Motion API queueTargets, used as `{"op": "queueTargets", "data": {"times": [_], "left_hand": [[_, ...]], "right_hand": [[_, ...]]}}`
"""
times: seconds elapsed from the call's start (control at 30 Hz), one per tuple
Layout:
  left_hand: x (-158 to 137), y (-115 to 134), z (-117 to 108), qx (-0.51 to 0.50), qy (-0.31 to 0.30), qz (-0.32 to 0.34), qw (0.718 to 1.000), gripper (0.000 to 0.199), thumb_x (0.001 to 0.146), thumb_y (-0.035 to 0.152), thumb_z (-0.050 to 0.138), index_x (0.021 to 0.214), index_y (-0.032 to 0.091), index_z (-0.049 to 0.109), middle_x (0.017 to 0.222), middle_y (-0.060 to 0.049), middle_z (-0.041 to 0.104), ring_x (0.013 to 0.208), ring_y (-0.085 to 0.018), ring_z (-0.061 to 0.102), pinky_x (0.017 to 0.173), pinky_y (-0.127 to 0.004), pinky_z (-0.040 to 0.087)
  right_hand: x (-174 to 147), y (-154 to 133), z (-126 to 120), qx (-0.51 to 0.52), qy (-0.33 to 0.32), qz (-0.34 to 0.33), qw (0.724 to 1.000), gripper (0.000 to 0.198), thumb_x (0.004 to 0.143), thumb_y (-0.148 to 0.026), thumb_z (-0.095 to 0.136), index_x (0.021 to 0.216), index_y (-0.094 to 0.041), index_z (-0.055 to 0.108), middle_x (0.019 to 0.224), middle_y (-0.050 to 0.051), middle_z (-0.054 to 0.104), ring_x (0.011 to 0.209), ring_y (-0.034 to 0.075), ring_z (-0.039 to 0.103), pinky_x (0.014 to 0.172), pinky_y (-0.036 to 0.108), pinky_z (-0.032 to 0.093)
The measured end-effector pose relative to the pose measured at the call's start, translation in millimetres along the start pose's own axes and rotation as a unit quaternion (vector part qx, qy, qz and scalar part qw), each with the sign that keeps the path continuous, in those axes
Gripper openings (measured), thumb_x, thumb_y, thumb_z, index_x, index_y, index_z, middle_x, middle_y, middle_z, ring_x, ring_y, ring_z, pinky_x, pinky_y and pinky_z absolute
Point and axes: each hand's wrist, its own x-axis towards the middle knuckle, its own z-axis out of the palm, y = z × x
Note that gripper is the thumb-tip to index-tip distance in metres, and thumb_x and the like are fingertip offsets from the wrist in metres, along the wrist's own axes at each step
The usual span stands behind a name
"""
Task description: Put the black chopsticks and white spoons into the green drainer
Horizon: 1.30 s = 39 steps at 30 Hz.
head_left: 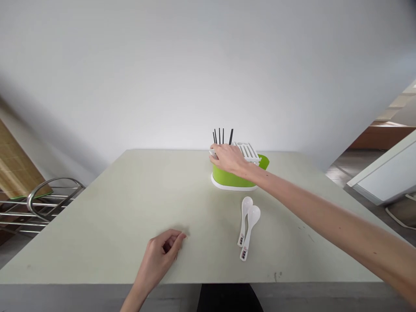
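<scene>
My right hand (228, 157) reaches over the left end of a green and white utensil holder (232, 178). Its fingers are bent around a small white piece (212, 153); whether this is a spoon or part of the holder's white top is hidden. Several black chopsticks (222, 135) stand upright in the holder behind that hand. My left hand (164, 252) rests near the table's front edge, fingers curled and thumb against the forefinger, with nothing visible in it. Two white spoons (252, 216) lie partly overlapping in front of the holder, bowls toward it, with printed marks on their handle ends.
The pale table (107, 225) meets a light wall (162, 78) at the back. At left, a metal rack (42, 203) stands beside the table, with a bamboo mat (19, 160) above it. A white panel-like piece of furniture (386, 169) is off to the right.
</scene>
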Motion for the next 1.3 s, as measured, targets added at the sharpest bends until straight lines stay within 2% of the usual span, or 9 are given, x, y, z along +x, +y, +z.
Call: {"op": "queueTargets", "data": {"times": [0.1, 0.23, 0.37, 0.5, 0.67, 0.87, 1.0, 1.13, 1.3], "left_hand": [[0, 1, 1, 0.001, 0.003, 0.003, 1.0, 0.052, 0.095, 0.067, 0.054, 0.086, 0.021, 0.074, 0.057, 0.001, 0.055, 0.053, -0.014, 0.044, 0.052, -0.025, 0.035], [1, 3, 0, 0.003, 0.005, 0.015, 1.0, 0.052, 0.095, 0.067, 0.054, 0.086, 0.021, 0.074, 0.055, 0.001, 0.054, 0.051, -0.014, 0.045, 0.05, -0.025, 0.035], [1, 5, -1, 0.008, 0.003, 0.021, 1.0, 0.052, 0.095, 0.068, 0.054, 0.086, 0.021, 0.075, 0.054, 0.001, 0.055, 0.05, -0.014, 0.045, 0.049, -0.025, 0.035], [0, 6, -1, 0.011, 0.007, 0.019, 1.0, 0.053, 0.094, 0.069, 0.054, 0.087, 0.02, 0.075, 0.055, 0.001, 0.056, 0.051, -0.014, 0.046, 0.05, -0.025, 0.035], [-1, 5, -1, 0.023, 0.009, 0.025, 0.999, 0.052, 0.095, 0.068, 0.054, 0.089, 0.021, 0.075, 0.056, 0.001, 0.055, 0.052, -0.014, 0.045, 0.051, -0.025, 0.034], [-1, 8, -1, 0.02, 0.012, 0.02, 1.0, 0.054, 0.094, 0.07, 0.054, 0.089, 0.02, 0.074, 0.056, 0.001, 0.056, 0.051, -0.014, 0.045, 0.05, -0.024, 0.035], [-2, 11, -1, 0.028, 0.017, 0.024, 0.999, 0.053, 0.095, 0.068, 0.053, 0.088, 0.02, 0.074, 0.055, 0.001, 0.057, 0.051, -0.014, 0.046, 0.051, -0.024, 0.037], [-2, 13, -1, 0.035, 0.021, 0.029, 0.999, 0.053, 0.096, 0.068, 0.053, 0.088, 0.02, 0.075, 0.055, 0.001, 0.057, 0.051, -0.014, 0.047, 0.051, -0.024, 0.038], [0, 10, -1, 0.039, 0.022, 0.028, 0.999, 0.054, 0.094, 0.069, 0.054, 0.087, 0.02, 0.076, 0.054, 0.001, 0.055, 0.051, -0.014, 0.046, 0.05, -0.023, 0.037]], "right_hand": [[-14, 9, -13, 0.067, 0.022, -0.009, 0.997, 0.033, 0.105, -0.032, 0.047, 0.131, -0.018, 0.062, 0.099, 0.008, 0.079, 0.091, 0.025, 0.073, 0.069, 0.03, 0.042], [-52, 27, -33, 0.191, 0.065, -0.048, 0.978, 0.026, 0.104, -0.033, 0.05, 0.124, -0.024, 0.064, 0.093, 0.0, 0.079, 0.082, 0.019, 0.071, 0.072, 0.028, 0.044], [-107, 49, -42, 0.21, 0.029, -0.069, 0.975, 0.023, 0.103, -0.034, 0.05, 0.114, -0.026, 0.068, 0.087, -0.001, 0.077, 0.071, 0.016, 0.068, 0.068, 0.028, 0.044], [-157, 73, -28, 0.189, -0.047, -0.053, 0.979, 0.024, 0.103, -0.036, 0.048, 0.107, -0.026, 0.07, 0.089, 0.001, 0.078, 0.073, 0.019, 0.069, 0.07, 0.031, 0.046], [-194, 97, 14, 0.198, -0.149, 0.033, 0.968, 0.028, 0.103, -0.04, 0.048, 0.115, -0.026, 0.068, 0.101, 0.005, 0.08, 0.079, 0.022, 0.072, 0.074, 0.036, 0.049], [-205, 99, 64, 0.332, -0.22, 0.117, 0.91, 0.043, 0.102, -0.053, 0.049, 0.129, -0.021, 0.057, 0.109, 0.008, 0.078, 0.073, 0.02, 0.073, 0.066, 0.032, 0.052], [-196, 89, 86, 0.437, -0.237, 0.139, 0.857, 0.036, 0.101, -0.055, 0.052, 0.111, -0.021, 0.061, 0.097, 0.007, 0.077, 0.071, 0.019, 0.074, 0.055, 0.028, 0.051], [-190, 85, 95, 0.458, -0.243, 0.139, 0.844, 0.033, 0.101, -0.052, 0.053, 0.087, -0.022, 0.057, 0.077, 0.003, 0.073, 0.071, 0.019, 0.074, 0.056, 0.025, 0.051], [-196, 92, 82, 0.467, -0.259, 0.128, 0.836, 0.036, 0.098, -0.055, 0.057, 0.087, -0.021, 0.059, 0.082, 0.004, 0.075, 0.073, 0.018, 0.074, 0.057, 0.026, 0.051]]}}
